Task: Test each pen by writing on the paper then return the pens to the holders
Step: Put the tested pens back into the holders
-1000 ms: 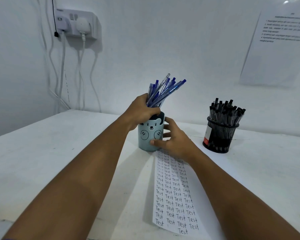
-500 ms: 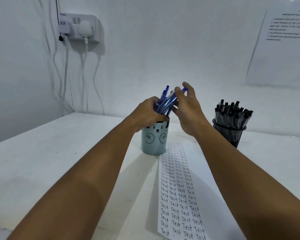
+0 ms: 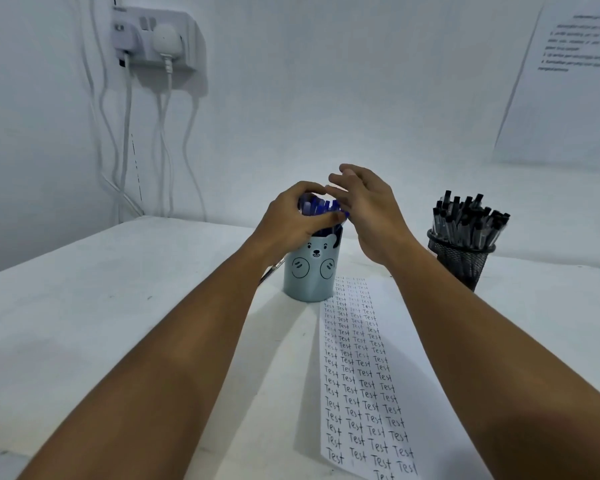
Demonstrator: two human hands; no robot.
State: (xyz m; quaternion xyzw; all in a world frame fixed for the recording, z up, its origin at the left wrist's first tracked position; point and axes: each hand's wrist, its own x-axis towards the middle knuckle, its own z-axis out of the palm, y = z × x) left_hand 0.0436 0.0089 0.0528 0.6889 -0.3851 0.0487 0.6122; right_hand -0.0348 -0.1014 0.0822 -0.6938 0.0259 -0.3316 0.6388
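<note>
A pale blue bear-face holder (image 3: 310, 271) stands mid-table with a bunch of blue pens (image 3: 321, 206) in it. My left hand (image 3: 291, 220) curls round that bunch just above the holder's rim. My right hand (image 3: 368, 209) hovers beside the pen tops with fingers spread and loose, its fingertips near them. A long paper (image 3: 361, 368) filled with rows of the word "Test" runs from the holder toward me. A black mesh holder (image 3: 459, 261) packed with black pens (image 3: 465, 220) stands at the right.
The white table (image 3: 118, 306) meets a white wall behind. A wall socket (image 3: 153, 36) with plugs and hanging cables is at the upper left. A printed sheet (image 3: 575, 81) is stuck to the wall at the upper right. A thin pen-like object lies left of the blue holder, mostly hidden.
My right hand left the holder's base and rose to the pen tops. The pens, tilted right and sticking out before, now stand lower and gathered in my left hand.
</note>
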